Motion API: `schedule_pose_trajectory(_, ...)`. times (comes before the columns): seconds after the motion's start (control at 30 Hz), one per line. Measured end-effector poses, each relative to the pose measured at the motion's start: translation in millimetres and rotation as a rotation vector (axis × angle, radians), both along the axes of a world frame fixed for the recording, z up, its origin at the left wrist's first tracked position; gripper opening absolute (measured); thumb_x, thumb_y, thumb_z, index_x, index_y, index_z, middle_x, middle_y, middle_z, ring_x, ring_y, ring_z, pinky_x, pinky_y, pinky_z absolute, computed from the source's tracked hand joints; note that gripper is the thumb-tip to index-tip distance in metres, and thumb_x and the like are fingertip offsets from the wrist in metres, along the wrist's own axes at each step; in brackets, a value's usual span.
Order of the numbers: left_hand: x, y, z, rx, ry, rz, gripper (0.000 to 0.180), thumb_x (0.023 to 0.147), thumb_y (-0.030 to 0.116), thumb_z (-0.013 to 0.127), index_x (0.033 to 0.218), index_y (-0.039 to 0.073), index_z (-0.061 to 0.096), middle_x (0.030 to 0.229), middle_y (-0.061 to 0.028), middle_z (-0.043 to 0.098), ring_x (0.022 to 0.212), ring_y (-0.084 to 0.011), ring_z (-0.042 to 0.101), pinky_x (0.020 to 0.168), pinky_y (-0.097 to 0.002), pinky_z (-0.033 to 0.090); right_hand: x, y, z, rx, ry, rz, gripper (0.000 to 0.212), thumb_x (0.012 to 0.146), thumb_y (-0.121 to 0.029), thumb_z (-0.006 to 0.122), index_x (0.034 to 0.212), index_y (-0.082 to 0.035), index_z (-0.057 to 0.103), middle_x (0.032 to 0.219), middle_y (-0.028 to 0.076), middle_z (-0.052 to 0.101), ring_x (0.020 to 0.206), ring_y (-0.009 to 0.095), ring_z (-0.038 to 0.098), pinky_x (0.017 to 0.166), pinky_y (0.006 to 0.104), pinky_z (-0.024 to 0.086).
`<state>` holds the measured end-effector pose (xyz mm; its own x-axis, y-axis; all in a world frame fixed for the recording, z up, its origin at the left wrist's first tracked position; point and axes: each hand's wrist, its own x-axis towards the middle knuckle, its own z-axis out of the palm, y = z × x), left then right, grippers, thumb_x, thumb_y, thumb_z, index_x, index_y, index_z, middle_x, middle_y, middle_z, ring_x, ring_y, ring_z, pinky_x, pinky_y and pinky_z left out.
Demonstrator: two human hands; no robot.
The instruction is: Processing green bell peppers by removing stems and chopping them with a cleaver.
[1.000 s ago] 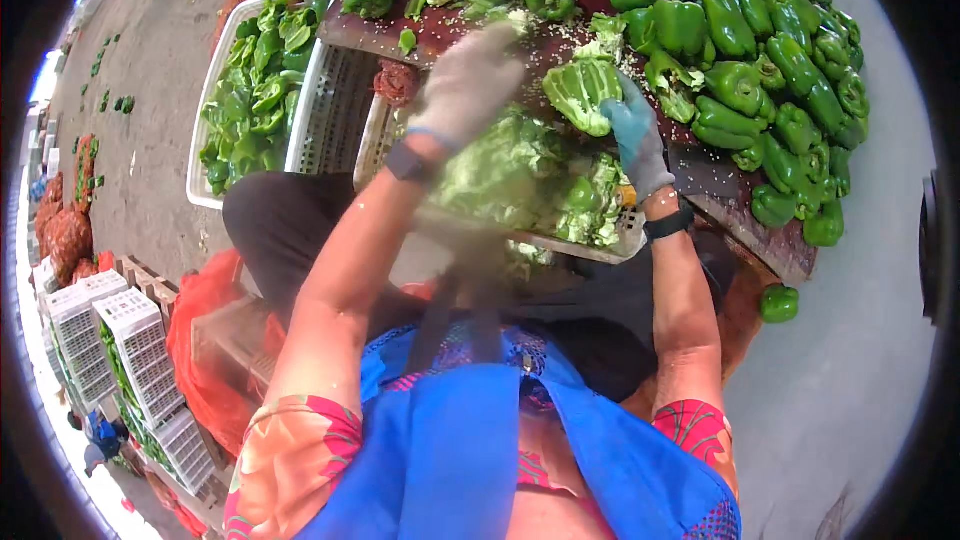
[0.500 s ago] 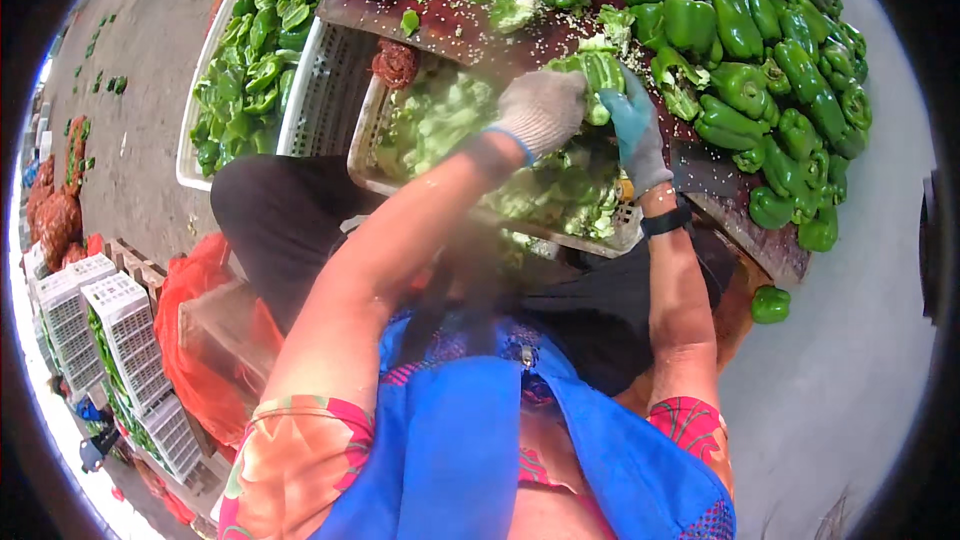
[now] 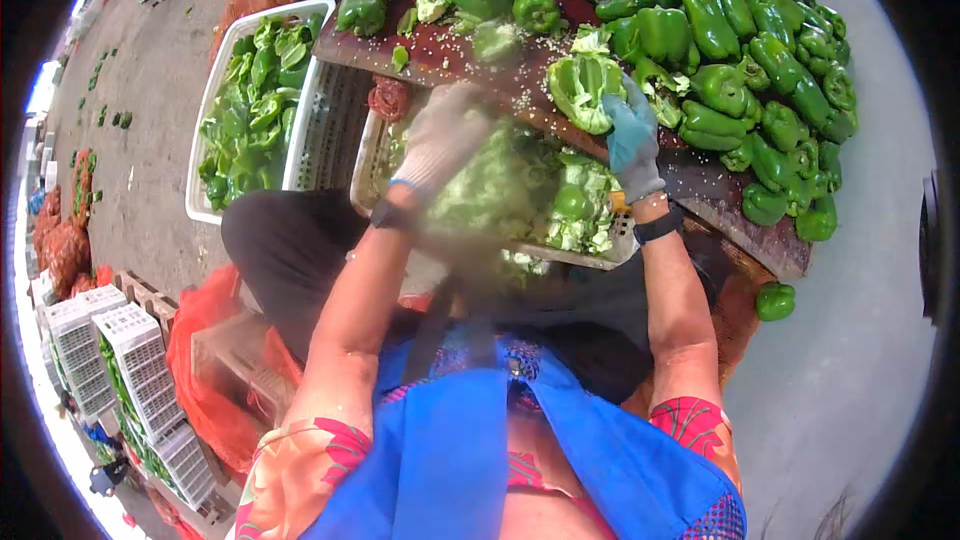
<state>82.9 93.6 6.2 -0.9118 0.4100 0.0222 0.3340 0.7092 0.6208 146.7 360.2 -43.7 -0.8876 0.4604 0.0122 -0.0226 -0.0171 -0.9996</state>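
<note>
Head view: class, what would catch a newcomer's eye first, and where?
Likely the big heap of green peppers, upper right. At upper middle, slightly right, the gloved right hand holds an opened pepper, pale inside. Toward the upper left, a white crate holds green pieces.

Gloved hands: two, left hand point(image 3: 443, 143) and right hand point(image 3: 635, 145)
Dark wristbands point(image 3: 657, 228): two
Cut-open pepper point(image 3: 583, 95): one, near centre
Heaped green peppers point(image 3: 713, 25): more than twenty, top and upper right (overlaps defeat an exact count)
Lone pepper point(image 3: 775, 301): one, right of centre
Crate of pepper pieces point(image 3: 322, 125): one, upper left
Crate of pale scraps point(image 3: 590, 258): one, centre
Stacked white crates point(image 3: 140, 370): at least three, lower left
</note>
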Motion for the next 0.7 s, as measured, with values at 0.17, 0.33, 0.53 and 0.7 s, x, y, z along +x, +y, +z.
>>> schedule_pose_trajectory(0.17,-7,25,38,0.93,-1.002,-0.039,0.057,0.093,0.026,0.064,0.143,0.004,0.046,0.129,-0.0148,0.059,0.11,-0.0274,0.065,0.085,-0.0376,0.058,2,-27,50,0.002,0.199,0.007,0.044,0.093,-0.002,0.051,0.137,0.002,0.054,0.136,0.011,0.057,0.125,0.017,0.052,0.108,0.0308,0.039)
schedule_pose_trajectory(0.33,-27,66,56,0.629,-0.735,-0.262,0.045,0.093,0.023,0.063,0.131,0.0,0.057,0.118,-0.0133,0.064,0.095,-0.0187,0.067,0.077,-0.0316,0.055,2,-23,62,0.706,0.404,0.032,0.049,0.088,0.007,0.045,0.135,-0.001,0.056,0.14,0.015,0.057,0.132,0.027,0.053,0.113,0.0369,0.038)
schedule_pose_trajectory(0.53,-21,81,42,0.572,0.199,-0.419,0.039,0.092,0.007,0.054,0.13,0.008,0.061,0.106,-0.0187,0.072,0.095,-0.0276,0.07,0.084,-0.0369,0.053,15,-17,106,1.03,0.496,-0.015,0.059,0.083,0.007,0.044,0.141,-0.002,0.05,0.142,0.02,0.054,0.135,0.035,0.05,0.111,0.0428,0.041)
schedule_pose_trajectory(0.7,-4,78,66,0.684,0.463,-0.261,0.058,0.087,0.015,0.071,0.139,-0.001,0.05,0.133,-0.0168,0.061,0.121,-0.0256,0.061,0.101,-0.036,0.049,22,9,91,0.721,0.388,-0.114,0.06,0.091,0.0,0.043,0.15,-0.003,0.038,0.151,0.017,0.045,0.137,0.03,0.047,0.11,0.0416,0.043)
